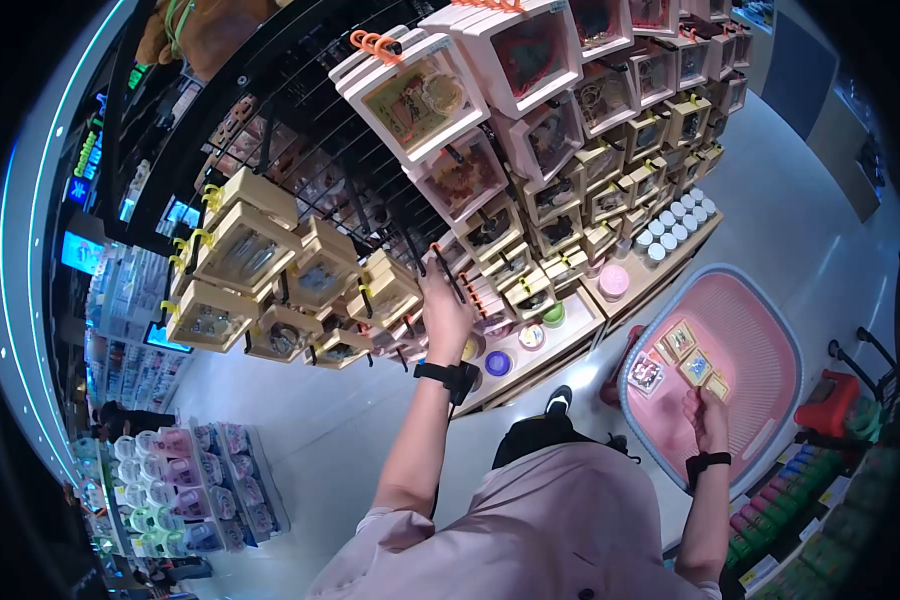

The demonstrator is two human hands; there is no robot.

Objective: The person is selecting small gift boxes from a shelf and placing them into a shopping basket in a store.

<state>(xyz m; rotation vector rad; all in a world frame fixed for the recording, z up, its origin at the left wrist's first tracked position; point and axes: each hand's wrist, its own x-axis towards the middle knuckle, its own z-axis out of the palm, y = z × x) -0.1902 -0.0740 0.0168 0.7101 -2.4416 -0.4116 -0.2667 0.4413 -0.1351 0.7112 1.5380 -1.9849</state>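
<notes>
My left hand [445, 315] reaches up to the wire display rack, its fingers closed around a black display hook [446, 268]; the fingertips are small and partly hidden. Cream-framed boxed items [385, 287] hang just left of it, and more framed boxes [531, 292] hang to the right. Over the pink basket [765, 375], my right hand [708, 418] is closed, with a small yellow-framed box [717, 386] at its fingertips. Inside the basket lie other flat framed boxes [679, 340] and a clear pack with a red-and-white picture [645, 374].
Pink-framed boxes [415, 98] hang higher on the rack. White-lidded jars [675, 228] and a purple-lidded tub [497, 363] stand on the low wooden shelf [560, 340]. Shelves of green and pink goods [770, 510] border the lower right; a tub display [175, 490] stands at the left.
</notes>
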